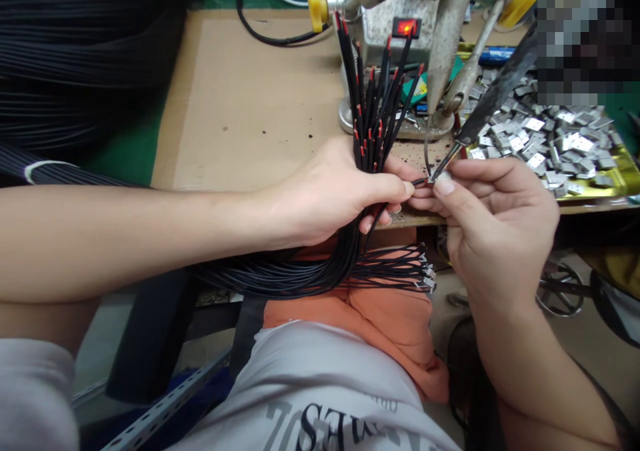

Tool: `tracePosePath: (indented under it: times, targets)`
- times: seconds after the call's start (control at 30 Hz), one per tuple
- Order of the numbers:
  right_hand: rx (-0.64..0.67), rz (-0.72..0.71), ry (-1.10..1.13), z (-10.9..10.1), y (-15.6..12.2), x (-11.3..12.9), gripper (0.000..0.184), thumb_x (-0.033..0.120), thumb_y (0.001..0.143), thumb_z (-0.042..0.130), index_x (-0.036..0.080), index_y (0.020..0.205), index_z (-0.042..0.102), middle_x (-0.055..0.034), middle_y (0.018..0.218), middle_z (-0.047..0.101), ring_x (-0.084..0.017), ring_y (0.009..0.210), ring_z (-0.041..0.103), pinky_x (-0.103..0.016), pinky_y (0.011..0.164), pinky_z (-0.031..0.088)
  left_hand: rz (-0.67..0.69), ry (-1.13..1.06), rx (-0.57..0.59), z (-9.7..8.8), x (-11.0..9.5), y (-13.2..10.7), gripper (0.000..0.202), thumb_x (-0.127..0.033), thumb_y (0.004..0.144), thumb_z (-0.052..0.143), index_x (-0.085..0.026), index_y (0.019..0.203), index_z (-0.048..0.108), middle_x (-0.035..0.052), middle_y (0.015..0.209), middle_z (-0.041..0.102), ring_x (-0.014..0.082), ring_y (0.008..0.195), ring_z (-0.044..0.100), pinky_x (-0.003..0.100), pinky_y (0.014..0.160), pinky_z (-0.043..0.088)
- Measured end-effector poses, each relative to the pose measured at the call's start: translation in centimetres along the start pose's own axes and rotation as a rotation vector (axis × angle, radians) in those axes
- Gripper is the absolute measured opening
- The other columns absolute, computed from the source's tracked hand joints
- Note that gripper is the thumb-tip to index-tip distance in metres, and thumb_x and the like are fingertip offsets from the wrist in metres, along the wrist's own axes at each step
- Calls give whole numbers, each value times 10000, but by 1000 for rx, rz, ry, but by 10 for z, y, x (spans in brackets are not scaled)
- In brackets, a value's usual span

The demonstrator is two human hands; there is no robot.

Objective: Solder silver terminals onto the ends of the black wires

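My left hand (345,184) is closed around a bundle of black cables (370,104) whose stripped red ends point up. Between its thumb and fingertips one cable end reaches out to the right. My right hand (490,204) pinches a small metal connector (431,180) against that end. The tip of a soldering iron (453,154), mounted on a stand, meets the connector from above right. A thin solder wire (427,147) comes down to the same spot from a metal nozzle (440,64). Across my lap lie cables with silver connectors (427,277) on their ends.
A yellow tray (625,177) heaped with small metal connectors (540,137) stands at the right. Behind my hands is the soldering machine (375,31) with a lit red switch (407,27). A thick mass of black cables (85,71) fills the left side, beside brown cardboard (240,91).
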State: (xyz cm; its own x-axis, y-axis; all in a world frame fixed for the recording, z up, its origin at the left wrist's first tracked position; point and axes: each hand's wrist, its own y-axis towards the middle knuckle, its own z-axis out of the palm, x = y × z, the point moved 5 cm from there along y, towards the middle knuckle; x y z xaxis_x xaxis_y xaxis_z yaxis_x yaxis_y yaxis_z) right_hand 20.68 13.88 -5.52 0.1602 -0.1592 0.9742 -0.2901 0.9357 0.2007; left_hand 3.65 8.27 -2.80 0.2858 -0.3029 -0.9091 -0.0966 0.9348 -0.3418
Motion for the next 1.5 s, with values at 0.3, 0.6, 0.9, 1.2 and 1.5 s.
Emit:
tracePosePath:
  times: [0.3, 0.6, 0.9, 1.2, 1.5]
  targets:
    - [21, -22, -36, -1, -2, 3, 183, 181, 940, 916, 256, 1030, 775, 33, 863, 843, -192, 756, 882, -302, 764, 775, -20, 28, -24, -1, -1, -2, 273, 133, 857, 661, -104, 843, 795, -30, 517, 659, 101, 439, 607, 172, 358, 440]
    - [-32, -5, -68, 1, -5, 6, 211, 141, 888, 921, 234, 973, 752, 41, 811, 833, -194, 726, 867, -320, 709, 777, -16, 37, 27, 1, -1, -1, 255, 137, 840, 675, -106, 842, 751, -20, 568, 703, 93, 444, 624, 166, 374, 462]
    - [-51, -62, -107, 1, -4, 6, 208, 205, 878, 968, 271, 948, 783, 31, 818, 825, -197, 677, 838, -346, 676, 779, -23, -17, 42, 0, 2, -2, 229, 111, 856, 721, -113, 844, 769, 3, 590, 732, 105, 466, 664, 175, 401, 471]
    - [-46, -46, -42, 0, -5, 4, 215, 151, 880, 958, 255, 957, 786, 31, 834, 825, -187, 662, 826, -352, 687, 771, -2, -10, 51, 0, 2, -1, 206, 88, 867, 738, -113, 876, 780, 9, 614, 743, 110, 498, 680, 181, 414, 482]
    - [-53, -66, -76, -1, -5, 5, 205, 142, 890, 936, 257, 966, 784, 33, 824, 825, -180, 666, 825, -338, 692, 773, -2, -24, 53, -1, 3, -2, 200, 80, 868, 747, -116, 869, 785, 4, 593, 730, 110, 483, 671, 179, 411, 479]
